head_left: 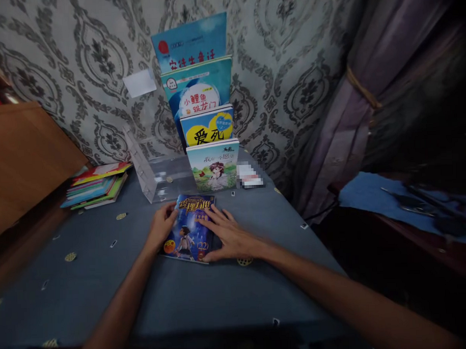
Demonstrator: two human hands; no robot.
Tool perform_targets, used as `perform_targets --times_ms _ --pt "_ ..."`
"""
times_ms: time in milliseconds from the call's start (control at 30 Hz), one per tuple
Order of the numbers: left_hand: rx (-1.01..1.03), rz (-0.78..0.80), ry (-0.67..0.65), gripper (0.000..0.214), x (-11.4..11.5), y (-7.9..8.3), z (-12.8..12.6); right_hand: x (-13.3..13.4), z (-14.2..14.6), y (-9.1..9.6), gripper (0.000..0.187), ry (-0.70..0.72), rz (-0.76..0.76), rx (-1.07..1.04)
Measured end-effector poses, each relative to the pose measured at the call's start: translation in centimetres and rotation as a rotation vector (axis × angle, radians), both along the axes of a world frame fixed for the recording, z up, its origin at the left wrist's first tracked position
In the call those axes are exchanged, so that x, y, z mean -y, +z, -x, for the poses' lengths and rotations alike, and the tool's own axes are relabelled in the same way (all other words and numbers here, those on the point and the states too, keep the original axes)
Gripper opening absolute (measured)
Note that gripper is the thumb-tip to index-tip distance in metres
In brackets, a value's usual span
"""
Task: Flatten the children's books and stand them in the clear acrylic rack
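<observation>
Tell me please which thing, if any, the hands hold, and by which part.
The dark blue book: left hand at its left edge, right hand spread over its right side. Whether it is gripped or only touched, I cannot tell.

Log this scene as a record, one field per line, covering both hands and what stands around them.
Book: blue, cover up on the table
Left hand: at the book's left edge
Right hand: spread over its right side
Stand: transparent, behind the book
Upright books: four, one behind another, rising toward the back
Pile: flat-stacked books, left of the stand
Wall: patterned
</observation>
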State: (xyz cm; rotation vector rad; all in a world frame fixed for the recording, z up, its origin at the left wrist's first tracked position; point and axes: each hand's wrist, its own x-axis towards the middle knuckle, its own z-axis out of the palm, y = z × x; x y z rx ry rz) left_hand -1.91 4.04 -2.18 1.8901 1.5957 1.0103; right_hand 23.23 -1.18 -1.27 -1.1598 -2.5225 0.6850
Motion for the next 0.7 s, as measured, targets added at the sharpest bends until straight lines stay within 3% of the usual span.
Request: perform_targets --times_ms 100,267,500,700 --pt "0.063 0.023 -0.012 0.046 0.0 0.0 0.4 -0.4 -0.1 0.1 0.095 -0.022 -0.035 -0.030" --pt "-0.142 -0.036 0.014 0.041 0.3 -0.4 0.0 -2.4 0.3 -0.1 0.066 -0.159 -0.100 -0.019" --pt "-0.299 -0.187 0.035 0.032 1.1 -1.3 -1.0 -4.4 0.9 -0.2 0.080 -0.276 -0.098 0.056" --pt "-0.373 -0.244 0.005 0.032 1.7 -1.5 -1.9 -3.1 1.0 -0.1 0.088 -0.313 -0.081 0.074"
